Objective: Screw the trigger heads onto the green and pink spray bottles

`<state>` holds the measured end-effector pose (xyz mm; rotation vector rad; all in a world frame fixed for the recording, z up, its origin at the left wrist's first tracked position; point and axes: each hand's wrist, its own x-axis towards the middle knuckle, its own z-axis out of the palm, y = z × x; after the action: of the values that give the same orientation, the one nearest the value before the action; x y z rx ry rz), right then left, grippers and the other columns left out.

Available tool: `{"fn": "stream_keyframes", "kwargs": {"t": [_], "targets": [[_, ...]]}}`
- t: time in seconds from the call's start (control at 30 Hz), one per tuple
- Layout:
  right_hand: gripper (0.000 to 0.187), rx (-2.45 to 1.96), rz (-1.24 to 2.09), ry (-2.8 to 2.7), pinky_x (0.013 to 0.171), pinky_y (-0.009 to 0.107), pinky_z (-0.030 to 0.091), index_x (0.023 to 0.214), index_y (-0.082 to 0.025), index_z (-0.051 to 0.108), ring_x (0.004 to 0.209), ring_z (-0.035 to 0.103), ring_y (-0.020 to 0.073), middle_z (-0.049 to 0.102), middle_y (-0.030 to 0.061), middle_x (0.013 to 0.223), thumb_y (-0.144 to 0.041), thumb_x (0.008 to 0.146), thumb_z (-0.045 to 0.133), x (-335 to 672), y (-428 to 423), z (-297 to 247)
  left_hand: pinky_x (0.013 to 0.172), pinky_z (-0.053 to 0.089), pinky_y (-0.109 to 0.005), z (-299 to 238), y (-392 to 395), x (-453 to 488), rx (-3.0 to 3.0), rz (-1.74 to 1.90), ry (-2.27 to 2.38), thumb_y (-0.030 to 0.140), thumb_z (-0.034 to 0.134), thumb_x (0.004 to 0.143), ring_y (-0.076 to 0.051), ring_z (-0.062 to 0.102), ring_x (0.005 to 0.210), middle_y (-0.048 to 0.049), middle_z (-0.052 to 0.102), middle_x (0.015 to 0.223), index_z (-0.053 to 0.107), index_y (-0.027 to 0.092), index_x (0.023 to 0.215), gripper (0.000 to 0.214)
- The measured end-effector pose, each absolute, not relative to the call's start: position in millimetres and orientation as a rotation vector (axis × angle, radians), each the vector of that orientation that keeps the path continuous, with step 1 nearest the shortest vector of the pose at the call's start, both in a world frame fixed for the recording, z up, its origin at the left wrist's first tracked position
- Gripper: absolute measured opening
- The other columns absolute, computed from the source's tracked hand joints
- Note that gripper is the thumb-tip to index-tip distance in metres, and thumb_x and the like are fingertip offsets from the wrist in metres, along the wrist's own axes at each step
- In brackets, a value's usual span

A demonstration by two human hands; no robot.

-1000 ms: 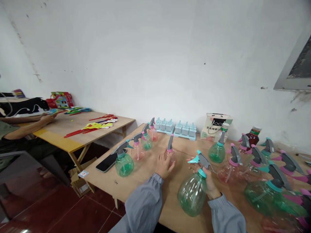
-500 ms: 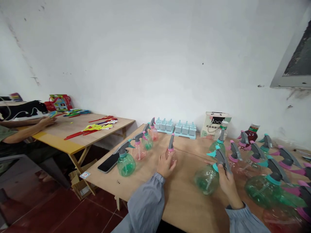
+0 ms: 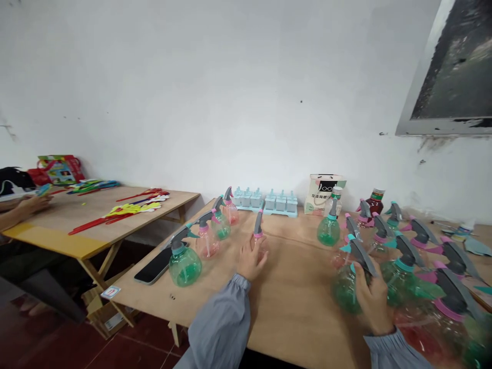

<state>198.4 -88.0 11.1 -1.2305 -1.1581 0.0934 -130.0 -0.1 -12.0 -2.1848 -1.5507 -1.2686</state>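
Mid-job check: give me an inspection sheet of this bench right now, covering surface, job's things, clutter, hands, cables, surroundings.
Surface: wooden table, bare in the middle.
Job's things: pink spray bottle upright; green spray bottle among the crowded bottles at right.
Clutter: phone at the left edge; blue ice-pop moulds; paper bag.
Hands: left hand around the pink spray bottle; right hand gripping the green spray bottle's neck.
Cables: nothing seen.
Surroundings: white wall; second table with coloured plastic pieces; another person's hand there.
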Motion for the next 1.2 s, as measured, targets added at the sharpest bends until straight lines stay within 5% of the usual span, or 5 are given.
{"fn": "stream_keyframes", "kwargs": {"t": [0.37, 0.57, 0.8, 1.03, 1.2], "targets": [[0.063, -1.127, -0.502, -1.159, 0.089, 0.051, 0.049, 0.128, -0.016, 0.056, 0.105, 0.061, 0.0326, 0.062, 0.0161, 0.115, -0.053, 0.078, 0.069, 218.6, -87.0, 14.9, 0.098, 0.047, -0.048, -11.0, -8.3, -128.2, -2.197, -1.2, -1.525, 0.034, 0.062, 0.087, -0.034, 0.05, 0.126, -0.017, 0.045, 0.142, 0.059, 0.026, 0.135, 0.049], [0.034, -0.726, -1.028, -1.41, 0.071, 0.042, 0.054, 0.096, -0.028, 0.061, 0.075, 0.063, 0.0233, 0.062, 0.0046, 0.087, -0.05, 0.074, 0.075, 181.0, -113.2, 5.1, 0.091, 0.048, -0.049, -5.3, -34.4, -114.0, -2.288, -0.979, -1.372, 0.049, 0.065, 0.086, -0.034, 0.054, 0.114, -0.0166, 0.049, 0.137, 0.057, 0.034, 0.138, 0.055], [0.071, -0.945, 0.0, -1.578, 0.099, 0.051, 0.05, 0.141, -0.02, 0.037, 0.125, 0.056, 0.0307, 0.055, 0.0168, 0.135, -0.042, 0.082, 0.069, 91.4, -72.1, 18.7, 0.092, 0.046, -0.048, -5.5, -63.4, -90.3, -2.391, -0.948, -1.196, 0.048, 0.061, 0.09, -0.034, 0.052, 0.122, -0.017, 0.05, 0.14, 0.052, 0.035, 0.142, 0.055], [0.07, -0.984, 0.65, -1.5, 0.108, 0.053, 0.043, 0.125, -0.021, 0.06, 0.123, 0.058, 0.0341, 0.065, 0.0136, 0.13, -0.052, 0.065, 0.079, 89.5, -37.0, 17.5, 0.102, 0.046, -0.049, 43.6, -100.2, -112.6, -2.847, -0.761, -0.939, 0.057, 0.064, 0.085, -0.033, 0.049, 0.134, -0.0127, 0.049, 0.15, 0.058, 0.034, 0.137, 0.057], [0.055, -0.825, 1.018, -1.312, 0.106, 0.054, 0.043, 0.109, -0.024, 0.071, 0.117, 0.063, 0.0351, 0.074, 0.012, 0.113, -0.054, 0.063, 0.077, 98.3, -45.2, 31.0, 0.096, 0.052, -0.038, 115.6, -147.7, -211.1, -2.519, -1.333, -1.218, 0.043, 0.051, 0.096, -0.022, 0.067, 0.104, -0.0057, 0.073, 0.107, 0.072, 0.031, 0.11, 0.027]]}}
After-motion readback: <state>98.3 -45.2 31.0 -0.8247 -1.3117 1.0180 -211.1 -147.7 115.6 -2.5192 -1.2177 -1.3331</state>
